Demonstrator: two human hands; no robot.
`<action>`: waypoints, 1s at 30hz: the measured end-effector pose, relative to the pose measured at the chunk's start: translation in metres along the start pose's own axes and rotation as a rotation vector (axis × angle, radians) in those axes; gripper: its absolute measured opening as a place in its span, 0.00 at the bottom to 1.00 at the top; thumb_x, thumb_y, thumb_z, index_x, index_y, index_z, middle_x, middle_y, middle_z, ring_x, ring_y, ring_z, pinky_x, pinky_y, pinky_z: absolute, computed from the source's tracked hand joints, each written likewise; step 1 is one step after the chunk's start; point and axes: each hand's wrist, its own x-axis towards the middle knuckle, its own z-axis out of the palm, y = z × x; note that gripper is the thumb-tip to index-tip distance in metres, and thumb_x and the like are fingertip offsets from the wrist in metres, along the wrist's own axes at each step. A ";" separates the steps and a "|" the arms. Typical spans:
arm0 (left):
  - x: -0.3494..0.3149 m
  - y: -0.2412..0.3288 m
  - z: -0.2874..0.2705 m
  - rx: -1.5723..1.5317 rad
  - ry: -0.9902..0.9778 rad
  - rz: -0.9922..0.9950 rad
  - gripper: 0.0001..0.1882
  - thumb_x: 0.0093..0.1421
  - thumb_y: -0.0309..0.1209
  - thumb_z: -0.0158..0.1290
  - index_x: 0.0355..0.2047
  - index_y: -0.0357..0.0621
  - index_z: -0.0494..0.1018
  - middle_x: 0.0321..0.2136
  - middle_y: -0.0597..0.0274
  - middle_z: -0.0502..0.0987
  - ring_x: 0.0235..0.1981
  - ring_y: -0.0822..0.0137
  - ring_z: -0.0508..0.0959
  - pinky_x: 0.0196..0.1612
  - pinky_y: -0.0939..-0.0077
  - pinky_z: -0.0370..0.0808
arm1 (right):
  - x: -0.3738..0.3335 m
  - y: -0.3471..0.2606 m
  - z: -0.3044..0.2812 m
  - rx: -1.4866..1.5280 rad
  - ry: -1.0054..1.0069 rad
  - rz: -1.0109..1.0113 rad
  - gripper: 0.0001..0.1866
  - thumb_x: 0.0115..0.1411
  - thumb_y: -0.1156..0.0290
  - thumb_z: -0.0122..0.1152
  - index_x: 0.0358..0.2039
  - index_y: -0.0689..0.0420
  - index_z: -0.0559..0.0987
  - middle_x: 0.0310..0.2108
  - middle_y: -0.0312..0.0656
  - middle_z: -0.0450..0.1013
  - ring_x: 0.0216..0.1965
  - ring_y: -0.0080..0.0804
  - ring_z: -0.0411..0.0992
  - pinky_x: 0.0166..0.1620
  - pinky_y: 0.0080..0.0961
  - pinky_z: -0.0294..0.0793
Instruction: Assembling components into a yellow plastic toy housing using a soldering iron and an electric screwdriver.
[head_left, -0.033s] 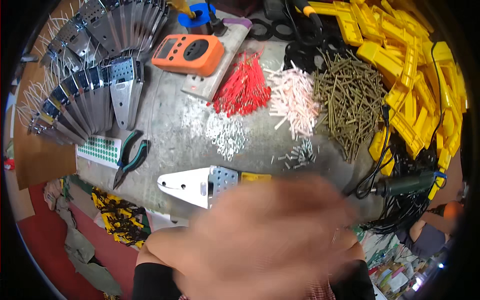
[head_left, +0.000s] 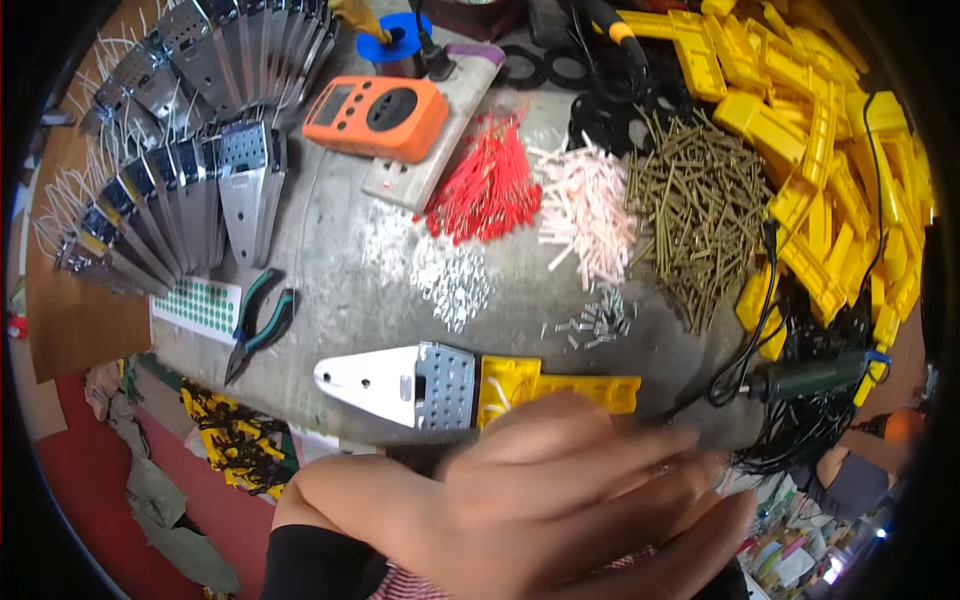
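Note:
My left hand [head_left: 560, 475] reaches across in front of me, blurred. Its fingers are stretched out to the right over my right hand [head_left: 700, 535], and no object shows in them. Most of my right hand's fingers are hidden under the left, so what they hold, if anything, cannot be seen. Just beyond the hands lies a tapered metal bracket [head_left: 445, 385], its narrow white end pointing left and its perforated part at the right. Next to that part is a yellow plastic handle piece [head_left: 590, 388], partly covered by my left hand.
Pliers [head_left: 262, 325] lie left, by a sheet of green dots [head_left: 200, 308]. Finished-looking brackets [head_left: 170, 205] stand in rows. An orange multimeter [head_left: 375, 118], red-wired parts [head_left: 485, 190], pink sleeves [head_left: 590, 215], brass-coloured screws [head_left: 695, 210], yellow housings [head_left: 800, 150] and an electric screwdriver [head_left: 810, 378] surround the space.
My hands have drawn back toward me and to the right, uncovering more of the bracket and the yellow handle piece. The view has shifted slightly.

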 end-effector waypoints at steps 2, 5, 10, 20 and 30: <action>0.008 0.004 0.027 0.118 -0.038 0.300 0.08 0.50 0.26 0.62 0.31 0.38 0.77 0.24 0.65 0.76 0.24 0.72 0.73 0.32 0.77 0.70 | 0.014 0.009 -0.015 -0.201 0.055 -0.053 0.21 0.67 0.59 0.42 0.20 0.58 0.66 0.19 0.39 0.66 0.22 0.27 0.65 0.25 0.24 0.60; 0.002 0.004 0.056 0.197 0.075 0.414 0.08 0.54 0.29 0.65 0.29 0.39 0.77 0.19 0.71 0.75 0.19 0.80 0.70 0.30 0.82 0.68 | 0.008 0.019 -0.024 -0.451 0.161 -0.072 0.15 0.66 0.63 0.45 0.26 0.60 0.68 0.25 0.40 0.67 0.28 0.28 0.66 0.31 0.24 0.61; 0.012 -0.003 0.036 0.002 -0.113 0.294 0.16 0.42 0.24 0.62 0.34 0.33 0.78 0.31 0.53 0.79 0.26 0.66 0.78 0.29 0.78 0.74 | -0.023 0.007 -0.035 -0.876 0.345 -0.120 0.08 0.63 0.70 0.48 0.37 0.62 0.72 0.36 0.41 0.70 0.38 0.30 0.67 0.42 0.25 0.63; -0.061 0.033 -0.005 0.746 -0.577 0.062 0.36 0.48 0.45 0.63 0.55 0.39 0.70 0.48 0.49 0.76 0.41 0.57 0.81 0.40 0.73 0.79 | 0.020 -0.039 -0.074 -1.199 0.229 -0.541 0.10 0.59 0.76 0.54 0.40 0.61 0.79 0.46 0.45 0.74 0.49 0.37 0.70 0.53 0.29 0.66; -0.090 0.006 0.003 0.893 -0.650 0.004 0.28 0.50 0.36 0.55 0.50 0.33 0.70 0.51 0.43 0.72 0.53 0.50 0.74 0.42 0.75 0.78 | -0.032 0.012 -0.007 -0.882 -0.387 -0.198 0.12 0.51 0.70 0.57 0.36 0.53 0.81 0.40 0.41 0.70 0.44 0.40 0.67 0.48 0.36 0.64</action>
